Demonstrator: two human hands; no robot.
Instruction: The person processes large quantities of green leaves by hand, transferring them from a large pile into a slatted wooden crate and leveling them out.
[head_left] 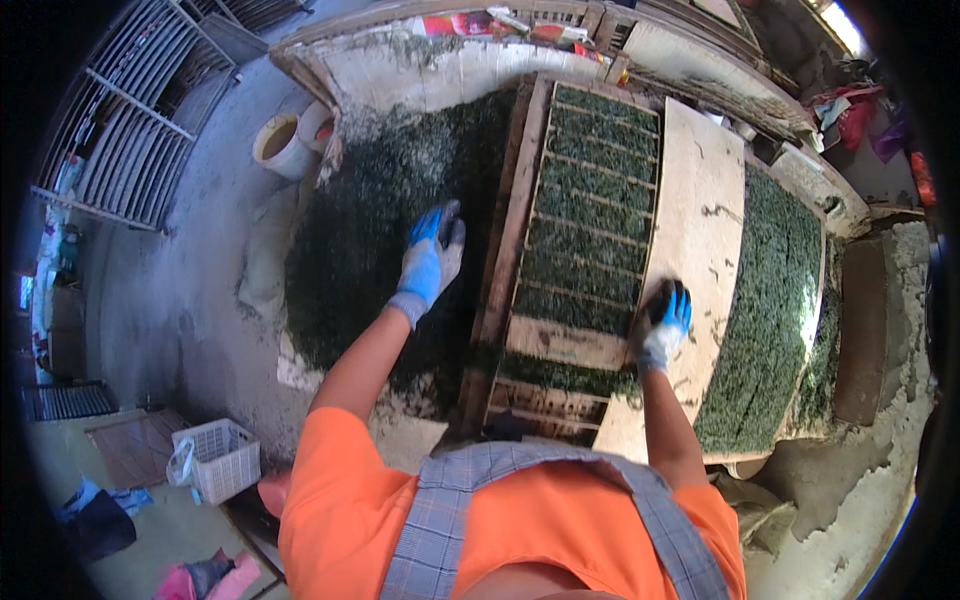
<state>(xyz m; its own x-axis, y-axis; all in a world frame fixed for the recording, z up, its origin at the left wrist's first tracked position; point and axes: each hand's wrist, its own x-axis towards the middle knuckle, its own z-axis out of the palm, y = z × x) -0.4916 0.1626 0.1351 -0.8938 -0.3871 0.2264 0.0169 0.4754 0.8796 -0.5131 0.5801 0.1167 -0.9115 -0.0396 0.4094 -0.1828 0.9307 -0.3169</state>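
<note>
My left hand, in a blue and white work glove with dark wet fingertips, hovers over or just touches a wide heap of dark green, seaweed-like strands. Its fingers are stretched out, and I see nothing in them. My right hand, gloved alike, lies at the left edge of a pale plywood board with its fingers extended. Left of that board is a wooden frame with thin crossbars, its sections filled with flattened green strands. A bare wooden strip crosses its near part.
Right of the board lies a green-covered panel. A raised rim bounds the heap at the back. Buckets stand at the left, with slatted racks beyond. A white plastic basket sits at lower left.
</note>
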